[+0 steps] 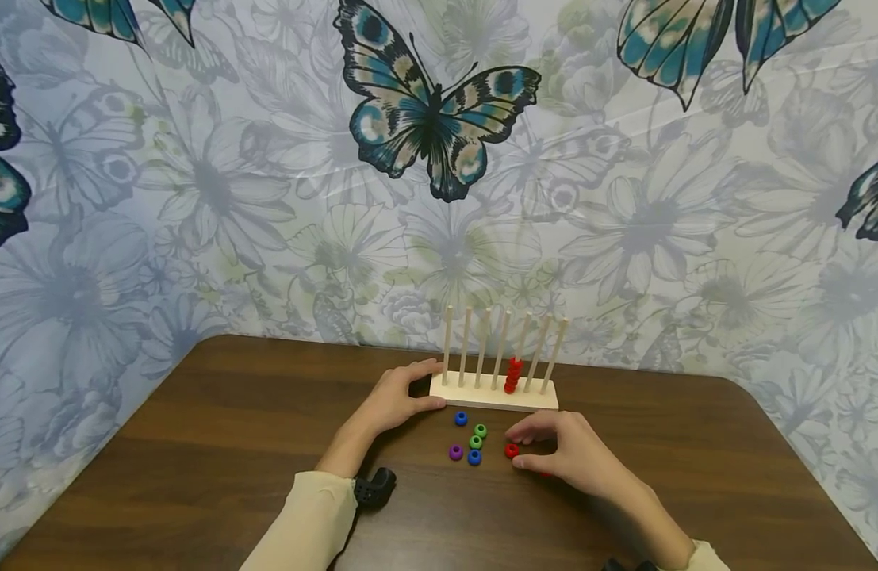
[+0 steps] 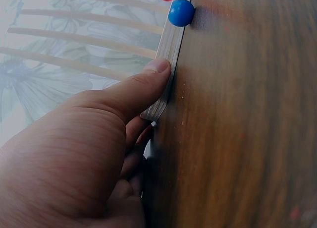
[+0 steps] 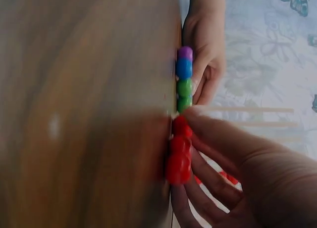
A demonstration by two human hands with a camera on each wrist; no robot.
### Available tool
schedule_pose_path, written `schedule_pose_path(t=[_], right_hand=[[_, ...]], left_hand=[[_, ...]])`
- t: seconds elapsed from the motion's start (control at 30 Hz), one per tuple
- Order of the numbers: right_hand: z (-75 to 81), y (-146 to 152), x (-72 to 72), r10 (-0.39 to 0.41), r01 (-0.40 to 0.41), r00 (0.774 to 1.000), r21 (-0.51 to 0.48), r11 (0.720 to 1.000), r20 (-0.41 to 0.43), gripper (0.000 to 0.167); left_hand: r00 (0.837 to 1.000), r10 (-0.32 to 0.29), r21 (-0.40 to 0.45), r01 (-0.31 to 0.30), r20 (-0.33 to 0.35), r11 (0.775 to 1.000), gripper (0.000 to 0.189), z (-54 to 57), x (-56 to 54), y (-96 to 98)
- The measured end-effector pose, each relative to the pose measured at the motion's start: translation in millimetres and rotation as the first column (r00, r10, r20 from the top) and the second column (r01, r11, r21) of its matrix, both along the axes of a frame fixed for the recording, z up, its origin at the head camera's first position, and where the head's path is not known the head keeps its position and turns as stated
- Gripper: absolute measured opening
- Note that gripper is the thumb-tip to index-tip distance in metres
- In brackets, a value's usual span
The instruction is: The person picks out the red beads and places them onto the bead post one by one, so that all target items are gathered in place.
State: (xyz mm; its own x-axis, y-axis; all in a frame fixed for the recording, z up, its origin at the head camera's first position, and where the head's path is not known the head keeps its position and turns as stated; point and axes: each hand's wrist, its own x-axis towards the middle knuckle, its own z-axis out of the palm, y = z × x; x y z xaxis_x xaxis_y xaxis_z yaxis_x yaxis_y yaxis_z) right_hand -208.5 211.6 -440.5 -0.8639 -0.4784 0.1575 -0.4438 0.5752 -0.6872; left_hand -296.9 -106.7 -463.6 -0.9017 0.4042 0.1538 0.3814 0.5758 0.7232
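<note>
A wooden peg stand (image 1: 481, 392) with several upright pegs is near the table's back edge. My left hand (image 1: 394, 396) grips its left end, thumb on the front of the base; in the left wrist view the thumb (image 2: 148, 79) presses the wood. Several red beads (image 1: 513, 376) are stacked on one peg right of the middle. In front of the stand my right hand (image 1: 570, 454) pinches a red bead (image 1: 511, 450) between thumb and fingertips. More red beads (image 3: 178, 158) lie beside that hand, mostly hidden by it in the head view.
Left of the right hand lie two green beads (image 1: 480, 431), a purple bead (image 1: 456, 452) and a blue bead (image 1: 474, 457). Another blue bead (image 1: 461, 418) lies close to the stand's front. Behind the brown table (image 1: 267, 444) hangs a butterfly-patterned cloth (image 1: 281, 198).
</note>
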Motion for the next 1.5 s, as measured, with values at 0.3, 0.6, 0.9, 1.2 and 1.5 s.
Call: schedule_pose_path(t=[0.3, 0.6, 0.9, 1.2, 1.5], right_hand=[[-3.6, -5.5, 1.6, 0.049, -0.048, 0.997, 0.017, 0.999, -0.057, 0.022], [-1.1, -7.2, 2.0, 0.04, -0.039, 0.997, 0.014, 0.999, -0.071, 0.015], [15.4, -5.8, 0.8, -0.08, 0.07, 0.985, -0.071, 0.995, -0.155, 0.019], [55.2, -4.7, -9.6, -0.252, 0.223, 0.894, -0.119, 0.968, -0.371, 0.023], [100.8, -13.6, -29.3, -0.382, 0.246, 0.825, -0.344, 0.906, -0.417, 0.021]], left_hand=[[1.0, 0.01, -0.002, -0.01, 0.009, 1.0, 0.061, -1.8, -0.6, 0.2], [1.0, 0.013, -0.007, -0.013, 0.009, 1.0, 0.061, 0.6, 0.1, 1.3], [1.0, 0.011, 0.005, -0.011, 0.003, 1.0, 0.061, 0.7, -0.5, 0.7], [1.0, 0.004, 0.007, -0.004, 0.006, 1.0, 0.061, 2.4, -0.2, 0.3], [1.0, 0.007, 0.012, -0.007, 0.008, 1.0, 0.061, 2.2, 0.2, 1.3]])
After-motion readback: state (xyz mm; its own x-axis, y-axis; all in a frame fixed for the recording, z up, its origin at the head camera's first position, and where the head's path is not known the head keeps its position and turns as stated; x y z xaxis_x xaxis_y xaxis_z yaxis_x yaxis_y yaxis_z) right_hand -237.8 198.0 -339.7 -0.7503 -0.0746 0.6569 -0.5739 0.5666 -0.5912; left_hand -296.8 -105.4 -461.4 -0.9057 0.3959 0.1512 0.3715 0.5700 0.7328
